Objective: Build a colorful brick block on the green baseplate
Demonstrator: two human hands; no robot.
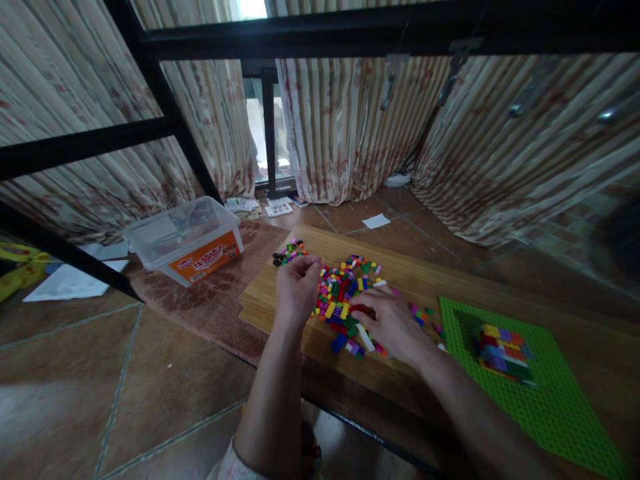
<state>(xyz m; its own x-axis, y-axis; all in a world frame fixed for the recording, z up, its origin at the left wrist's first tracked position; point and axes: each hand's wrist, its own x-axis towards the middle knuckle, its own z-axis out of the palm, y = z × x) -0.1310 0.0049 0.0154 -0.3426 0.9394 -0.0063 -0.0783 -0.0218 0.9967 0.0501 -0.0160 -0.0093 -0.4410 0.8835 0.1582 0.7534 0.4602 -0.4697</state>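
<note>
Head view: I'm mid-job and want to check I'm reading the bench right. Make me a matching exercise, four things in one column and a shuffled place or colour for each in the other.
Things
1. Plastic tub
2. Baseplate
3. Loose bricks
4. Brick assembly

Places and colours
A. Scattered on the wooden board, around the left hand and right hand
B. Plain bright green
C. Multicoloured, resting on the baseplate
D. See-through, with an orange label

Pairs
1-D, 2-B, 3-A, 4-C
</note>
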